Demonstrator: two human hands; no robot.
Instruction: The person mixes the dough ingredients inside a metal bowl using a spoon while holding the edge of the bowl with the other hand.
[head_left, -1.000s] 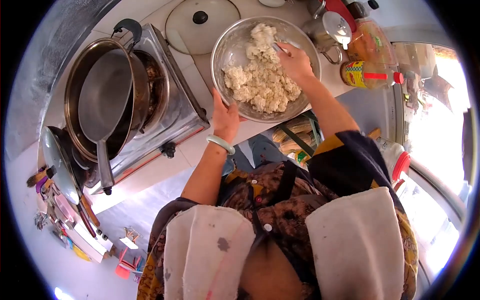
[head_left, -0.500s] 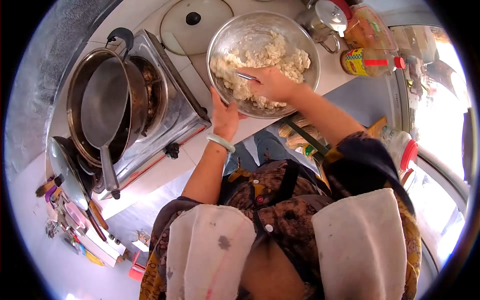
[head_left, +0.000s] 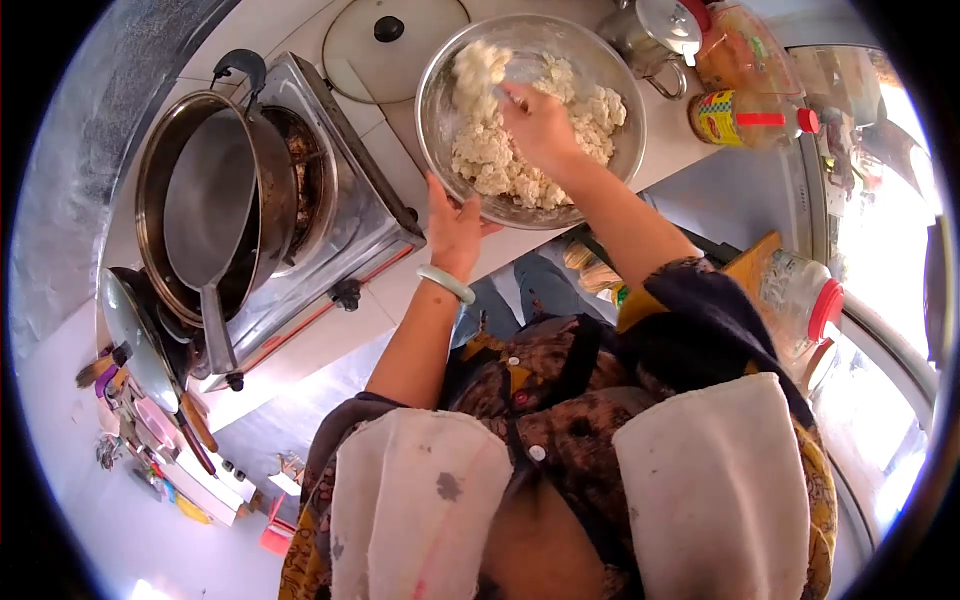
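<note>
A wide steel mixing bowl [head_left: 632, 150] on the counter holds crumbly, pale dough [head_left: 500, 165]. My right hand [head_left: 543, 128] is inside the bowl, its fingers closed around a thin metal utensil [head_left: 517, 98], probably a spoon. Dough covers the utensil's far end, so its shape is hidden. A clump of dough [head_left: 480, 72] shows blurred by motion near the bowl's upper left. With thumb and fingers at the near rim, my left hand [head_left: 456, 232] steadies the bowl; some of those fingers are hidden beneath it. A pale bangle [head_left: 446, 283] circles the left wrist.
Left of the bowl, a gas stove [head_left: 345, 200] carries a deep pan [head_left: 148, 190] with a long-handled pan [head_left: 210, 200] inside. A glass lid [head_left: 350, 45] lies behind. To the right are a steel pot [head_left: 640, 40], an oil bottle [head_left: 755, 120] and a red-lidded jar [head_left: 795, 285].
My right hand has moved up and slightly right inside the bowl, pushing dough toward the upper left wall. My left hand stays at the rim.
</note>
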